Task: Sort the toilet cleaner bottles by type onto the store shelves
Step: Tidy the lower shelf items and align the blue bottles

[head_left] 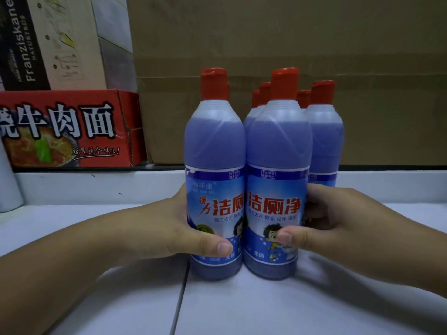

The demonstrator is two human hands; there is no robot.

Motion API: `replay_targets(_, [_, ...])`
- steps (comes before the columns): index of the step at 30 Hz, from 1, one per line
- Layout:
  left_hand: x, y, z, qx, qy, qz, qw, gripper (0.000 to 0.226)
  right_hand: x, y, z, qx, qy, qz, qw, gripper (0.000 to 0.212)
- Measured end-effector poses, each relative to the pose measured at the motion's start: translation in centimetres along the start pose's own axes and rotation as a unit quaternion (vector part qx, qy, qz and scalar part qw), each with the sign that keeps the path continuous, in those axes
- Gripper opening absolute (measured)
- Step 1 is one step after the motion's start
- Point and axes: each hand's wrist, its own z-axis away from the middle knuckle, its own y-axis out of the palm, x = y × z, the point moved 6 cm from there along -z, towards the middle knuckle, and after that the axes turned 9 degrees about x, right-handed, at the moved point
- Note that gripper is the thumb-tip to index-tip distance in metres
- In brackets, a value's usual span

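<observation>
Two purple, red-capped toilet cleaner bottles stand upright and touching on a white shelf [242, 310]. The left hand [174, 228] has its grip wrapped round the left bottle [215, 165], thumb across the label. The right hand [338, 226] grasps the right bottle [278, 165] the same way. The rear bottles [324, 131] stand just behind. A red box [67, 129] and a brown carton [290, 44] sit beyond.
</observation>
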Motion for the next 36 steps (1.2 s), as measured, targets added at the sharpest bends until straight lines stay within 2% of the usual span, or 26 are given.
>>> replay_targets(3, [0.1, 0.2, -0.4, 0.007, 0.028, 0.003, 1.0, 0.101, 0.0, -0.1, 0.1, 0.002, 0.013, 0.035, 0.999, 0.068])
replay_targets(9, [0.2, -0.4, 0.0, 0.004, 0.011, 0.016, 1.0, 0.119, -0.1, 0.0, -0.1, 0.053, 0.031, 0.046, 0.997, 0.069])
replay_targets(15, [0.1, -0.5, -0.2, -0.007, 0.029, 0.008, 1.0, 0.113, -0.2, 0.0, -0.1, 0.063, 0.027, 0.048, 0.997, 0.066])
replay_targets(19, [0.4, -0.8, -0.3, -0.018, 0.02, 0.0, 1.0, 0.118, 0.0, 0.2, -0.2, 0.059, 0.021, 0.045, 0.997, 0.059])
replay_targets(23, [0.2, -0.8, -0.2, -0.016, 0.036, -0.011, 0.999, 0.106, 0.0, 0.3, -0.2, 0.055, 0.014, 0.053, 0.997, 0.058])
replay_targets(25, [-0.1, -1.1, -0.2, -0.041, 0.055, -0.028, 0.997, 0.095, -0.1, 0.3, -0.1, 0.045, 0.008, 0.074, 0.996, 0.06])
replay_targets(31, [-0.7, -0.9, -0.3, -0.083, 0.132, 0.053, 0.986, 0.112, -0.4, 0.1, 0.1, 0.009, -0.008, 0.146, 0.989, 0.058])
replay_targets(36, [-0.7, -0.8, -0.5, -0.12, 0.156, 0.053, 0.979, 0.084, -0.5, 0.2, 0.1, 0.003, -0.011, 0.156, 0.988, 0.062])
